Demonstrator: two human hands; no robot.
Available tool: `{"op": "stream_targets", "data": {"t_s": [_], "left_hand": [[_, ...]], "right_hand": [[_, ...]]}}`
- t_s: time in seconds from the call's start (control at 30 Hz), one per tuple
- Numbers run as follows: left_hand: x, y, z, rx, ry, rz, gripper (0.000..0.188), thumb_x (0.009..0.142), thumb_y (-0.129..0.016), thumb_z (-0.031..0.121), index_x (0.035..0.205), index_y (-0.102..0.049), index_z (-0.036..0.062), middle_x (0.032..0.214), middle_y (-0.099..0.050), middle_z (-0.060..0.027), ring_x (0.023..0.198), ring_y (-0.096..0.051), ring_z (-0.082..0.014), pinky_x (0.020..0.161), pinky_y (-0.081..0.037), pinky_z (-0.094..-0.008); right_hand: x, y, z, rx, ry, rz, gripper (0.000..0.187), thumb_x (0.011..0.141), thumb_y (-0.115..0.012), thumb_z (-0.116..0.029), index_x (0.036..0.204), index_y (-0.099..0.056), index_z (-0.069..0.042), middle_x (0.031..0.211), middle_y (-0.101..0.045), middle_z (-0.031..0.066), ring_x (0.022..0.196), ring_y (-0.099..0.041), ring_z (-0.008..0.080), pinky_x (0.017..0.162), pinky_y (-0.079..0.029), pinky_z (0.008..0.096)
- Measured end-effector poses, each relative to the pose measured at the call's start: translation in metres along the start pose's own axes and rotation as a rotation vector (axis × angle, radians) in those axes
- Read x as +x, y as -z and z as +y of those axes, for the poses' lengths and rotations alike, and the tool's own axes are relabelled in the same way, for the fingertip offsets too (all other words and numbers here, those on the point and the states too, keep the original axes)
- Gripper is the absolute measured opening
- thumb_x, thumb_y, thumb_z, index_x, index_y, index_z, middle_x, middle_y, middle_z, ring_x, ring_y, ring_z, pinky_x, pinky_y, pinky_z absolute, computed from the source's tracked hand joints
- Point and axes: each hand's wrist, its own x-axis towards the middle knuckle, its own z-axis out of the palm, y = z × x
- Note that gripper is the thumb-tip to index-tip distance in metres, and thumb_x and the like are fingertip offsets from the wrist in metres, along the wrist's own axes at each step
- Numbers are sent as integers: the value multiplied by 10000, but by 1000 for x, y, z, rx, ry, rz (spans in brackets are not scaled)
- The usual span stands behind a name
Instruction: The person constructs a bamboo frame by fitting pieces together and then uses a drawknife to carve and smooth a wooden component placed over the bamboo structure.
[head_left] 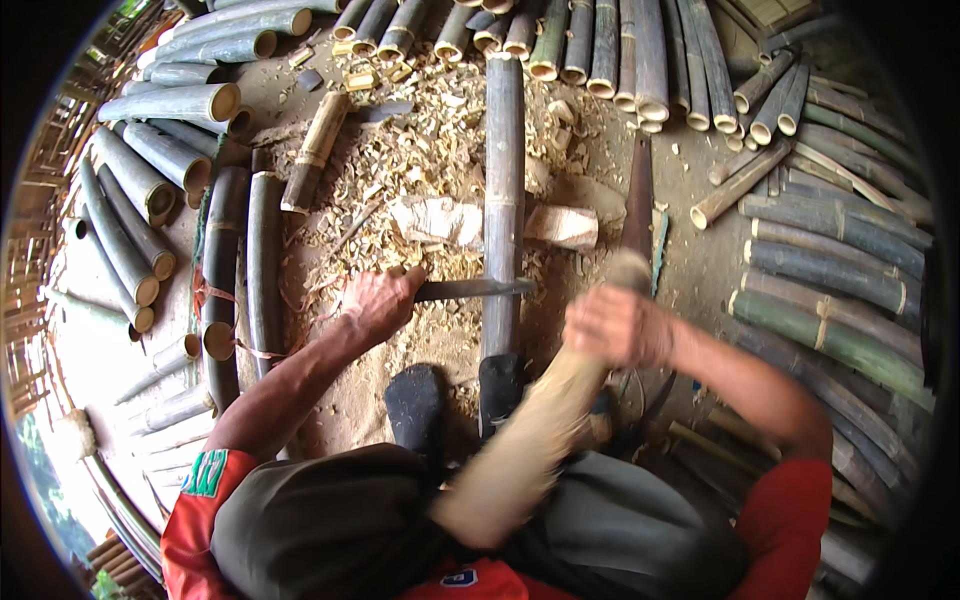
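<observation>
My left hand [380, 302] is closed round the handle end of a dark knife [470, 289]. Its blade lies crosswise over a long grey-green bamboo pole [503, 150] that runs away from me. The pole rests across a pale, rough-hewn wooden block [435, 220], its near end by my dark-socked foot [500, 388]. In my right hand [620, 328] is a thick wooden mallet [510, 460], gripped near its narrow end. The mallet is smeared by motion, and its broad end hangs over my lap, apart from the knife.
Wood chips [420, 150] cover the ground around the block. A short bamboo piece [315, 150] lies among them. Cut bamboo poles [150, 175] fan out at left, at the far side and in a stack [840, 265] at right. A long brown blade [638, 190] lies right of the pole.
</observation>
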Motion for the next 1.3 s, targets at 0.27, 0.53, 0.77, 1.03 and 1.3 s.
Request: {"op": "stream_targets", "data": {"t_s": [0.27, 0.53, 0.77, 1.03, 1.3], "left_hand": [[-9, 12, -13, 50, 2, 28, 105, 955, -588, 68, 1059, -595, 73, 892, -714, -204, 739, -723, -375, 618, -553, -523], [0, 10, -2, -44, 3, 33, 130, 934, -572, 87, 1062, -591, 71, 983, -702, -207, 804, -720, -412, 674, -561, -551], [2, -2, -5, 21, -155, 216, 277, 1010, -608, 222, 1248, -564, 85, 1084, -604, -155, 880, -686, -318, 766, -580, -476], [24, 12, -38, -384, -368, 32, 273, 1004, -707, 367, 999, -759, 98, 775, -734, -61, 624, -671, -175, 543, -559, -368], [56, 58, -50, -482, -316, 118, 592, 997, -636, 614, 996, -823, 52, 581, -643, -58, 435, -502, -174, 444, -432, -392]], "right_hand": [[17, 5, -2, 79, -117, -57, 569, 658, -833, -178, 1164, -641, -3, 955, -664, 109, 882, -683, 257, 759, -577, 396], [21, 19, 6, -20, -264, -310, 546, 762, -881, -279, 1173, -635, -15, 1000, -697, 126, 871, -704, 264, 745, -599, 421], [-7, 21, 52, -261, -473, -384, 763, 608, -995, -309, 1184, -567, -53, 942, -652, 108, 894, -685, 291, 764, -582, 423], [24, 65, 11, 406, -1179, 262, 557, 777, -818, -154, 1225, -532, 11, 1102, -698, 173, 947, -713, 286, 804, -577, 403], [19, 60, -14, 953, -1356, 659, 718, 830, -780, -194, 1429, -460, 40, 1190, -621, 106, 1006, -641, 161, 891, -562, 312]]}}
